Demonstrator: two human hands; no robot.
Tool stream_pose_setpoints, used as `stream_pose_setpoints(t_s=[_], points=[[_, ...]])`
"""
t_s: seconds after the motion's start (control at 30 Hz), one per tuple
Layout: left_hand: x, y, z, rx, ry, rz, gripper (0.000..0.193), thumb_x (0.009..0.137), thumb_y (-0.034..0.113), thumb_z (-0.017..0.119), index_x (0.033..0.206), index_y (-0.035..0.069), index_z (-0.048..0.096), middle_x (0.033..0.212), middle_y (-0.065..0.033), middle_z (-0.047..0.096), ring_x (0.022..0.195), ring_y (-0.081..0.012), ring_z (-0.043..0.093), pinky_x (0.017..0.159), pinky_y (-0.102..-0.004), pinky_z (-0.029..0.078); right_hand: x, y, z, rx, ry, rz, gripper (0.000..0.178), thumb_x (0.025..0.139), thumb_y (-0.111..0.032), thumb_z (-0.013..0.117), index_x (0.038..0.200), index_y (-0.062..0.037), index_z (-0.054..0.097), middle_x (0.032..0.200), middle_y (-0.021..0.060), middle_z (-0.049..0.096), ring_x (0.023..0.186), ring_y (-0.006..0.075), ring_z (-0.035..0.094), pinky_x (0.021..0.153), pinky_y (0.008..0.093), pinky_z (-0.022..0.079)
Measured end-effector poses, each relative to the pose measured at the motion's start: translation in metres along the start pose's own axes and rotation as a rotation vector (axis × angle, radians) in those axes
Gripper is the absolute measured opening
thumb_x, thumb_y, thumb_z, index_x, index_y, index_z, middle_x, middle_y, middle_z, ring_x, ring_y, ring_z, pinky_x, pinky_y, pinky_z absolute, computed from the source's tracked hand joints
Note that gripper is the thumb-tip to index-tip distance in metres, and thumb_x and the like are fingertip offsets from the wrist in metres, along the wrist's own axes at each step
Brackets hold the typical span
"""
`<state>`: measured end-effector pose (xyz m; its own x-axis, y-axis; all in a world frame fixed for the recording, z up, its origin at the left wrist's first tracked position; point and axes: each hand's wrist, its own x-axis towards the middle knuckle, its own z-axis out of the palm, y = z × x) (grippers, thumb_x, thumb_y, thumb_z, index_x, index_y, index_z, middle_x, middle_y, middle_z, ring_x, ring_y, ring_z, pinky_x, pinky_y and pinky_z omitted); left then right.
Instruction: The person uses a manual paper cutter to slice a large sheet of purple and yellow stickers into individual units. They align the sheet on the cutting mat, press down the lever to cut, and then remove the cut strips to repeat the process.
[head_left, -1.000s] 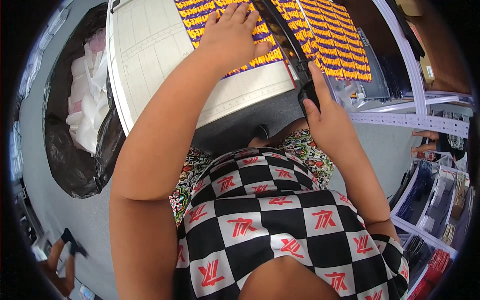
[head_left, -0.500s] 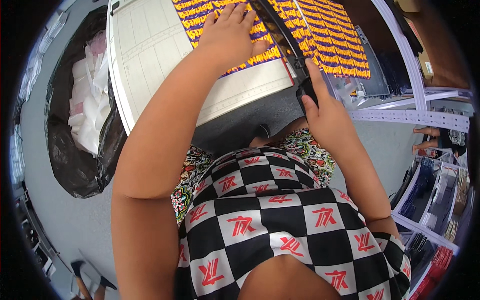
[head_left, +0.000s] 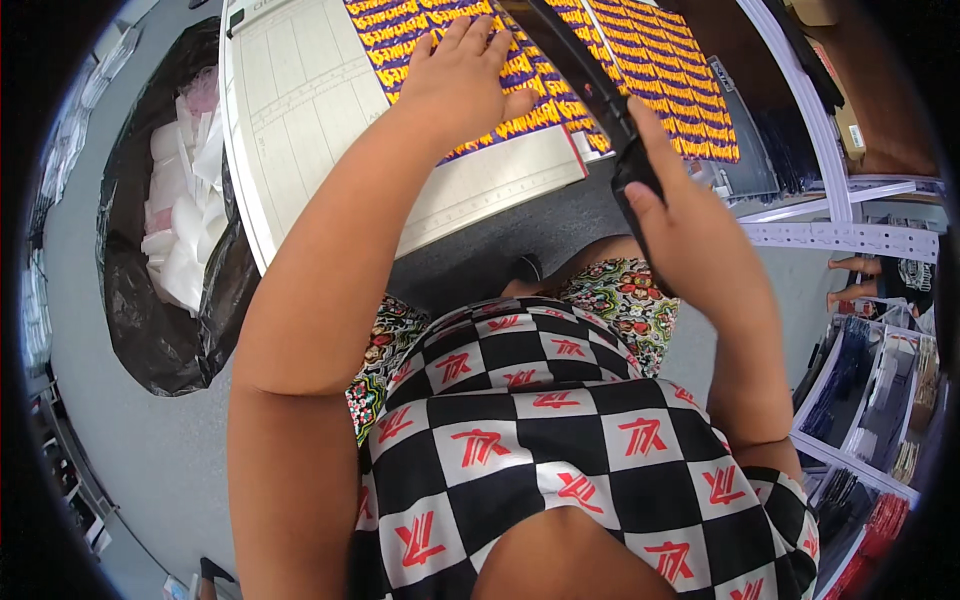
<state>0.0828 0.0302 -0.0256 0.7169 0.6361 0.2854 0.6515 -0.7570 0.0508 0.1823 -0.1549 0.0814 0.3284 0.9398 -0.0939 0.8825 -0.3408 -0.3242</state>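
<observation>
My left hand [head_left: 462, 80] lies flat with fingers spread on a purple sheet printed in yellow [head_left: 400, 52]. That sheet rests on the white, ruled board of a paper cutter [head_left: 310, 130]. Along the board's right side runs the cutter's long black blade arm [head_left: 575, 55], raised at its near end. My right hand [head_left: 690, 210] is wrapped round the black handle [head_left: 637, 175] of this arm. Another sheet with the same print [head_left: 675, 85] lies to the right, beyond the blade arm.
On the floor at the left stands a black plastic bag [head_left: 130, 270] full of white and pinkish scraps [head_left: 188, 240]. A pale metal frame [head_left: 850, 235] borders the right. Farther right, shelf bins [head_left: 870, 400] hold packed goods, and another person's hands [head_left: 850, 280] show there.
My right hand has lifted the cutter handle and shifted toward me and to the right. My left hand stays on the sheet.
</observation>
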Motion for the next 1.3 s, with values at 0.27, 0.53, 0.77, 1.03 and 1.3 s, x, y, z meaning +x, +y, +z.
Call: stream_pose_setpoints(t_s=[0.27, 0.53, 0.77, 1.03, 1.3], points=[[0.019, -0.047, -0.023, -0.4, 0.099, -0.131, 0.054, 0.08, 0.042, 0.05, 0.124, 0.011, 0.046, 0.133, -0.0144, 0.036, 0.125, -0.0272, 0.032, 0.1, -0.0447, 0.026, 0.017, -0.036, -0.082, -0.313, -0.013, -0.115, 0.05, 0.084, -0.017, 0.046, 0.132, -0.0192, 0.032, 0.075, 0.0259, 0.057, 0.071, 0.0405, 0.055, 0.065, 0.0417, 0.042], [0.029, -0.047, -0.035, -0.054, -0.198, -0.122, 0.047, 0.084, 0.039, 0.044, 0.124, 0.015, 0.045, 0.133, -0.011, 0.036, 0.123, -0.0261, 0.034, 0.098, -0.0486, 0.027, 0.036, -0.061, -0.125, -0.383, -0.069, -0.043, 0.052, 0.083, -0.014, 0.047, 0.133, -0.0227, 0.033, 0.056, 0.0119, 0.052, 0.037, 0.0149, 0.046, 0.041, 0.031, 0.041], [0.057, -0.055, -0.009, -0.151, 0.053, -0.12, 0.042, 0.083, 0.036, 0.045, 0.119, 0.014, 0.05, 0.13, -0.0116, 0.041, 0.121, -0.0261, 0.036, 0.097, -0.0466, 0.027, 0.029, -0.047, -0.106, -0.498, -0.013, -0.122, 0.055, 0.083, -0.012, 0.046, 0.134, -0.0204, 0.028, 0.071, 0.0229, 0.056, 0.065, 0.0364, 0.056, 0.062, 0.0404, 0.042], [0.057, -0.054, 0.003, -0.071, 0.02, -0.178, 0.046, 0.085, 0.032, 0.036, 0.128, 0.015, 0.04, 0.135, -0.0048, 0.035, 0.127, -0.0251, 0.029, 0.101, -0.0501, 0.022, 0.02, -0.044, -0.092, -0.346, -0.035, -0.072, 0.055, 0.083, -0.012, 0.046, 0.134, -0.0176, 0.027, 0.07, 0.0232, 0.056, 0.067, 0.0387, 0.055, 0.063, 0.041, 0.041], [0.059, -0.061, 0.002, -0.141, 0.006, -0.198, 0.049, 0.084, 0.032, 0.036, 0.129, 0.013, 0.039, 0.136, -0.0067, 0.033, 0.128, -0.0195, 0.026, 0.101, -0.0509, 0.021, 0.016, -0.047, -0.086, -0.33, -0.083, 0.017, 0.055, 0.084, -0.011, 0.047, 0.135, -0.0177, 0.026, 0.077, 0.0251, 0.057, 0.073, 0.0407, 0.055, 0.066, 0.0388, 0.042]])
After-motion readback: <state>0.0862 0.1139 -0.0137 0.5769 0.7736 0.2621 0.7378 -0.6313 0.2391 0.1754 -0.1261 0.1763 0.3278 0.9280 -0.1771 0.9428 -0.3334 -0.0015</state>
